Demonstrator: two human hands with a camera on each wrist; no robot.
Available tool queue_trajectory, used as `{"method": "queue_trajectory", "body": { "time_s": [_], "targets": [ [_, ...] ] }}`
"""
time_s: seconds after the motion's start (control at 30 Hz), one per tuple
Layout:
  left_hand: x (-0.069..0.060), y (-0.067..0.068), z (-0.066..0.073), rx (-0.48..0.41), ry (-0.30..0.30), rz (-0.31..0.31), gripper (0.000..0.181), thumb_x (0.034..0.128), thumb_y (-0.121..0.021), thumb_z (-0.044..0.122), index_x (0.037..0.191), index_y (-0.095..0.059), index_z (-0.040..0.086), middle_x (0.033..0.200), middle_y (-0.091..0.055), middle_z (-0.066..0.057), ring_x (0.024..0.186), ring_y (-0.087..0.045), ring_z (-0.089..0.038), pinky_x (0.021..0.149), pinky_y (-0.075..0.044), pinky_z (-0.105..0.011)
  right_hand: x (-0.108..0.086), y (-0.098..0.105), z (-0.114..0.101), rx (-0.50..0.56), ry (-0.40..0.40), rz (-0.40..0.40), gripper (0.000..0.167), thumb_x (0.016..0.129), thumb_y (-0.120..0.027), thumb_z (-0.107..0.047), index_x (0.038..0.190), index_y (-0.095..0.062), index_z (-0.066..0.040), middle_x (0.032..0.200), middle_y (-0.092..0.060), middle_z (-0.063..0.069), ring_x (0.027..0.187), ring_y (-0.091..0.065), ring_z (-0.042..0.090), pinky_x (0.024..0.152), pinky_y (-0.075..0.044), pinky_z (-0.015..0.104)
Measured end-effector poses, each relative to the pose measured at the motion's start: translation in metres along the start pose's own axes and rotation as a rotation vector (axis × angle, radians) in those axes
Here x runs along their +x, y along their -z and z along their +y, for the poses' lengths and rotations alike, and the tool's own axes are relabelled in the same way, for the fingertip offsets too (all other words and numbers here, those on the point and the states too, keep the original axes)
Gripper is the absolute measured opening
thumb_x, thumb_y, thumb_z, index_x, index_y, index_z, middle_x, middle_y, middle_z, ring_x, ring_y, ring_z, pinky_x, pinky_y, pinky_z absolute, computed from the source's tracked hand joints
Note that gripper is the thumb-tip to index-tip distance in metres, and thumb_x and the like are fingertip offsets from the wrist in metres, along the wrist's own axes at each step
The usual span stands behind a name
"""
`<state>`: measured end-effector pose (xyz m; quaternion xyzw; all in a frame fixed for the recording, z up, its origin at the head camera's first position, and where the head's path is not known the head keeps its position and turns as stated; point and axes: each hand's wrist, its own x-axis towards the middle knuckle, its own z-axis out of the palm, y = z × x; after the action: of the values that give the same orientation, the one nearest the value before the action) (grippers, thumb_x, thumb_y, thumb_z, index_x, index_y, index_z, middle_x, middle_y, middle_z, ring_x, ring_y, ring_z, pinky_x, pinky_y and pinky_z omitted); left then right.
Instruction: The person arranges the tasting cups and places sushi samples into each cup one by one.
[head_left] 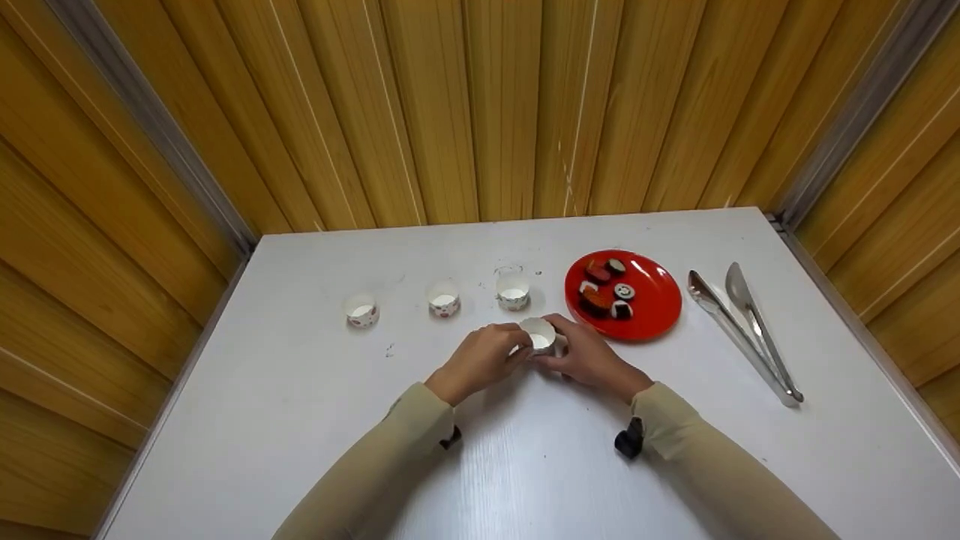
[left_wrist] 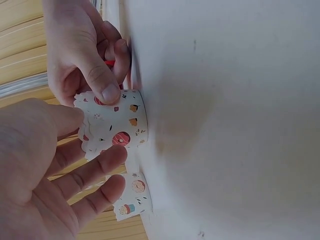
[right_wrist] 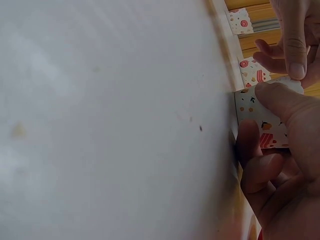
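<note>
Both hands are at a white paper baking cup [head_left: 538, 337] with a scalloped rim and small printed donuts and flowers, standing upright on the table. My right hand [head_left: 592, 357] grips its right side; in the right wrist view the thumb [right_wrist: 280, 100] lies along the cup's wall. My left hand [head_left: 489, 355] pinches the rim at the left, its other fingers [left_wrist: 102, 200] spread beside the wall. Three similar cups stand apart beyond the hands: a left cup [head_left: 363, 313], a middle cup [head_left: 444, 301] and a right cup [head_left: 513, 294].
A red plate [head_left: 658, 311] at the right bears several small sushi pieces [head_left: 596, 302]. Metal tongs [head_left: 750, 330] lie to the right of the plate. Yellow wood-patterned panels [head_left: 495, 112] rise behind the white table [head_left: 300, 420].
</note>
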<state>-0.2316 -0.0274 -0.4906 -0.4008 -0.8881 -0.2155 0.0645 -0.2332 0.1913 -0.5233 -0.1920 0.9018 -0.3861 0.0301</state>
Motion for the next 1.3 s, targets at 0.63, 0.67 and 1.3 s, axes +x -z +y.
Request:
{"method": "queue_trajectory", "body": {
  "time_s": [0.63,0.67,1.3],
  "targets": [
    [-0.011,0.017,0.004,-0.041,-0.045,0.092,0.007,0.0993,-0.068,0.008,0.098,-0.074,0.007,0.092,-0.07,-0.002,0.077,-0.06,-0.01,0.069,-0.051,-0.025,0.002,-0.005,-0.004,0.048,-0.007,-0.038,0.063,0.085,-0.087,-0.027,0.14,-0.057,-0.016,0.134,-0.066,-0.001,0.116,-0.059,0.021,0.109,-0.042,0.05],
    [-0.012,0.019,0.004,-0.041,-0.046,0.104,0.007,0.0994,-0.067,0.008,0.098,-0.074,0.007,0.092,-0.07,-0.002,0.078,-0.061,-0.01,0.069,-0.051,-0.025,0.003,-0.005,-0.004,0.049,0.005,-0.039,0.063,0.085,-0.087,-0.027,0.139,-0.057,-0.016,0.134,-0.066,-0.001,0.117,-0.059,0.019,0.109,-0.043,0.049],
    [-0.053,0.055,-0.025,0.002,0.029,0.305,0.005,0.097,-0.07,0.002,0.099,-0.073,0.004,0.094,-0.071,-0.005,0.078,-0.064,-0.014,0.067,-0.055,-0.031,0.009,-0.011,-0.009,0.055,0.073,-0.064,0.058,0.085,-0.087,-0.026,0.135,-0.061,-0.015,0.126,-0.07,0.003,0.114,-0.061,0.023,0.104,-0.043,0.052]
  ]
}}
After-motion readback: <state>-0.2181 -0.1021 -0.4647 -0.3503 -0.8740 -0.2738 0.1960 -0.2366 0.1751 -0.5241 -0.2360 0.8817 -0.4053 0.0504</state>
